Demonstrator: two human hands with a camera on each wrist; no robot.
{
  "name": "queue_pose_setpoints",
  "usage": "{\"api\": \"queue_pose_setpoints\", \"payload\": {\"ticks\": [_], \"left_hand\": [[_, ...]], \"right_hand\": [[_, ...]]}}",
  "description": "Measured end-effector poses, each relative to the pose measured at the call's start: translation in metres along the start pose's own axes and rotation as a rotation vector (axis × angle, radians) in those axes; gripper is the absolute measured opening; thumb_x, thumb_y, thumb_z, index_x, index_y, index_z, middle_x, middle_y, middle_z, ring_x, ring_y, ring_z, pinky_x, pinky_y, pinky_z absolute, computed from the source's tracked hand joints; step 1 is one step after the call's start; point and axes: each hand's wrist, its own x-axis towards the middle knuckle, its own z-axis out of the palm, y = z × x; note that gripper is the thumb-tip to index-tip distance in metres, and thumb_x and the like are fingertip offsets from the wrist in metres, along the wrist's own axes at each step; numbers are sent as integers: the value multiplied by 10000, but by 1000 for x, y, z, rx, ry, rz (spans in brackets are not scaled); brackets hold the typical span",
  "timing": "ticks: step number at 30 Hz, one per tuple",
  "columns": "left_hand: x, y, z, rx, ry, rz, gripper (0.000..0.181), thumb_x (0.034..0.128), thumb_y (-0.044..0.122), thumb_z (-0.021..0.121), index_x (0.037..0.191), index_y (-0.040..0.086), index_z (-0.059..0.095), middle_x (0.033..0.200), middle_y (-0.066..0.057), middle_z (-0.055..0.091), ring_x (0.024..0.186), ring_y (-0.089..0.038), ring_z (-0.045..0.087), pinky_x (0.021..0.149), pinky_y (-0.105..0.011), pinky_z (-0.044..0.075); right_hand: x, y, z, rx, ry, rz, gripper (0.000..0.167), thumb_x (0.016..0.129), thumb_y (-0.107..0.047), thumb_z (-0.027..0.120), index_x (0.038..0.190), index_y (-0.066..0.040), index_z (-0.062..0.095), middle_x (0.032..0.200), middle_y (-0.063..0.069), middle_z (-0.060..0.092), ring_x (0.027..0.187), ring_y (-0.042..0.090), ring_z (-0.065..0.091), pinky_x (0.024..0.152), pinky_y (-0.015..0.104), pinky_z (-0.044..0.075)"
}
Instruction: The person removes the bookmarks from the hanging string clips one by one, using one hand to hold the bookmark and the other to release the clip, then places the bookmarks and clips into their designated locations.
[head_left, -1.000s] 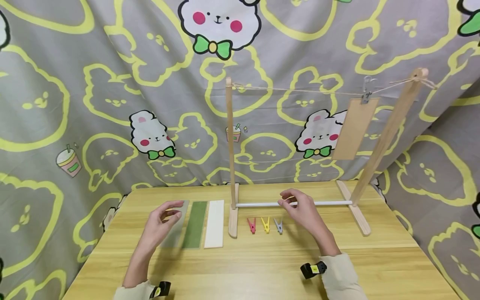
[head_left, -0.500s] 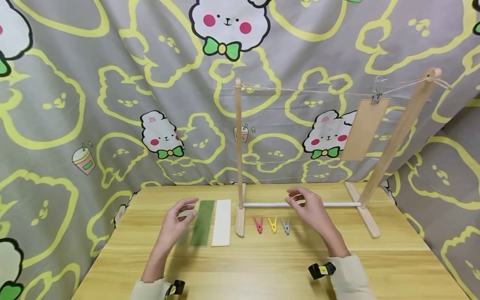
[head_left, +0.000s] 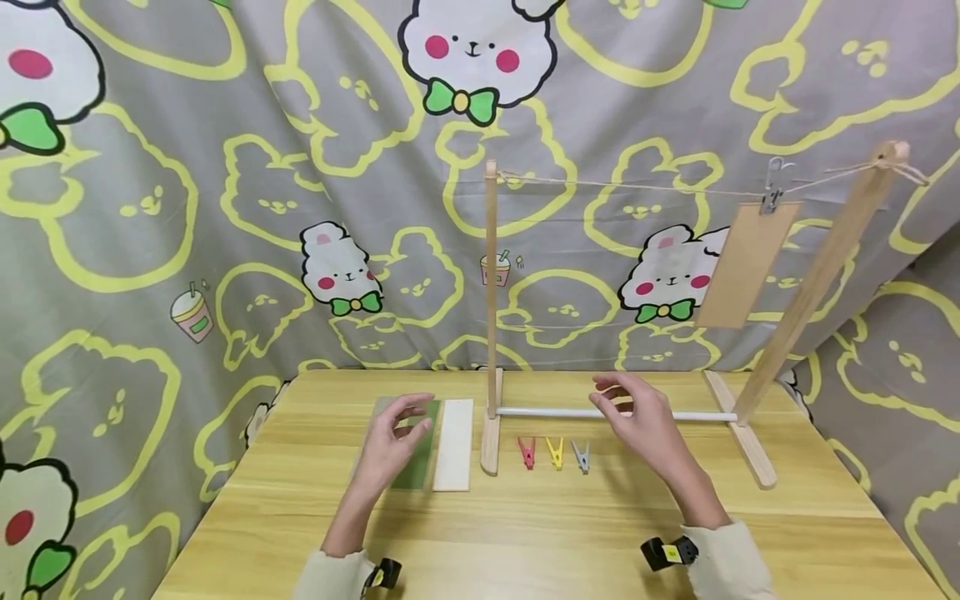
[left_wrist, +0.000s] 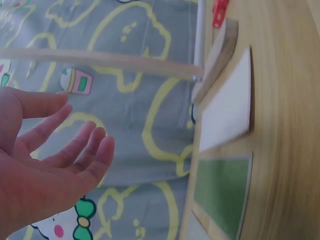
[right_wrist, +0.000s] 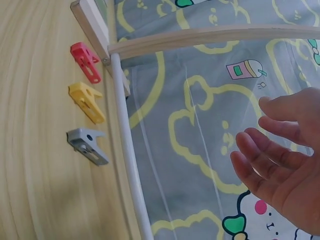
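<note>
My left hand (head_left: 390,446) hovers in the head view above a grey card (head_left: 384,406) and a green card (head_left: 418,467), partly covering both. Its fingers are loosely bent with nothing between them. To its right lies a white card (head_left: 454,446). My right hand (head_left: 645,421) is held in the air before the stand's white rod (head_left: 555,412), likewise holding nothing, fingers relaxed. Nearest to it on the table are a grey-blue clothespin (head_left: 581,456), a yellow clothespin (head_left: 555,452) and a red clothespin (head_left: 527,452), lined up in a row.
A wooden stand has a thin left post (head_left: 492,292) and a thicker right post (head_left: 825,283), with a string (head_left: 637,186) between their tops. From it a metal clip (head_left: 772,190) suspends a tan card (head_left: 750,267). Behind the table (head_left: 525,533) hangs a patterned curtain (head_left: 420,192).
The head view has turned, so the scene sits further right. My left hand has moved right relative to the cards, now overlapping the green one. My right hand has barely shifted.
</note>
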Motion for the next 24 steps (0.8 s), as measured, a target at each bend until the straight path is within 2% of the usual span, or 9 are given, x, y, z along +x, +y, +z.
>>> {"api": "queue_pose_setpoints", "payload": {"ticks": [4,9,15,24], "left_hand": [[2,5,11,-29,-31,8,368,929,-50,705,1287,29,667,1325,-157,642,1219,-431,576,984,-491,534],[6,11,26,-49,-86,28,370,941,-25,705,1304,31,657,1337,-158,632,1235,-410,578,993,-463,536],[10,15,41,-95,-141,53,388,932,-49,705,1310,10,643,1350,-182,621,1226,-379,595,966,-431,559],[16,29,64,-143,-182,91,364,945,8,716,1302,44,655,1330,-154,637,1195,-394,614,976,-505,538]], "right_hand": [[0,-1,-6,-20,21,-18,234,941,-83,751,1170,-51,708,1103,74,718,914,218,694,719,340,618],[-2,-1,-14,-41,38,-42,238,943,-108,756,1172,-61,709,1094,51,720,903,208,687,726,397,621],[-7,-1,-22,-57,50,-23,248,946,-137,757,1185,-90,710,1076,15,728,897,170,676,712,283,606],[-5,-10,-41,-34,94,-69,258,922,-66,768,1173,-81,712,1075,33,731,904,103,654,757,148,553]]}}
